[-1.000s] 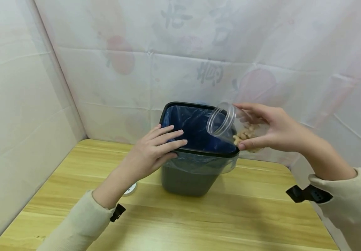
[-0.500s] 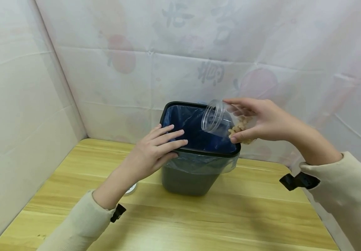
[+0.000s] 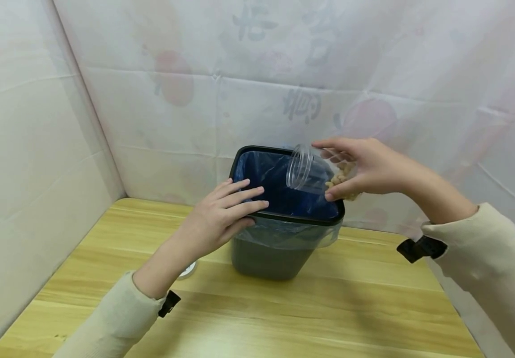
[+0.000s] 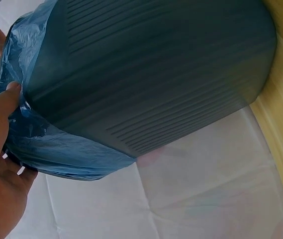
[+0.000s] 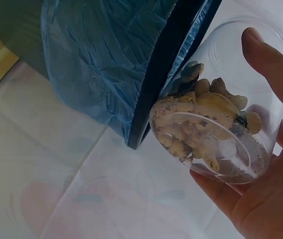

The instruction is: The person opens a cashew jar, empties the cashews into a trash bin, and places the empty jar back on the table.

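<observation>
A grey trash bin (image 3: 264, 259) with a black rim and a blue plastic liner (image 3: 262, 171) stands on the table. My left hand (image 3: 214, 214) holds its near left rim, fingers over the inner side and thumb against the outside. My right hand (image 3: 376, 164) grips a clear plastic jar (image 3: 300, 168) tilted onto its side, mouth over the bin opening. Cashews (image 3: 341, 175) lie in the jar's lower end, by my thumb. In the right wrist view, dark bits show among the cashews (image 5: 201, 134), and the jar's base overlaps the bin rim.
A round white disc (image 3: 188, 270) lies on the wooden table (image 3: 257, 323), partly behind my left wrist. A white printed curtain (image 3: 257, 99) hangs close behind the bin, and another white sheet (image 3: 25, 124) stands at the left.
My right hand has moved left with the jar, bringing the jar's mouth farther over the bin. The cashews stay in its lower end. My left hand has not visibly moved.
</observation>
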